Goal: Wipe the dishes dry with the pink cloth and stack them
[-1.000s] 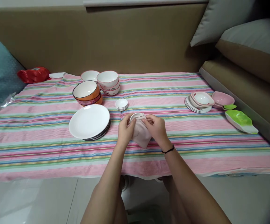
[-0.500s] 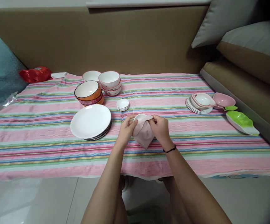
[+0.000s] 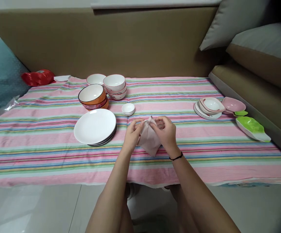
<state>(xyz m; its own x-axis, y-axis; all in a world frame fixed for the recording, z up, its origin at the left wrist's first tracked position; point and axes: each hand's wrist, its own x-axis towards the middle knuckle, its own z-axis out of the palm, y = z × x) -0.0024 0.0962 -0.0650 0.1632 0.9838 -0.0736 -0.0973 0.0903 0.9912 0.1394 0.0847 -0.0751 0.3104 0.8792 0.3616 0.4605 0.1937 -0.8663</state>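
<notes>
My left hand (image 3: pixel 133 132) is closed at the left side of a small white dish, which the cloth now almost wholly covers. My right hand (image 3: pixel 165 131) pinches a pale pink cloth (image 3: pixel 150 142) and presses it around the dish from the right. The cloth's lower corner hangs towards me, above the striped cover. Just beyond my left hand sits a short stack of small white dishes (image 3: pixel 128 108). To the left lies a stack of plates (image 3: pixel 95 126), a white one on top.
Behind the plates stand orange bowls (image 3: pixel 91 94) and white patterned bowls (image 3: pixel 114 82). On the right are white bowls on plates (image 3: pixel 212 105), a pink dish (image 3: pixel 234 104) and a green leaf-shaped dish (image 3: pixel 252 127). A red package (image 3: pixel 38 77) lies far left, and a sofa back (image 3: pixel 155 42) rises behind.
My right hand has drawn the cloth up over the dish, so its white rim, plain before, is now mostly covered. My left hand stays nearly in place.
</notes>
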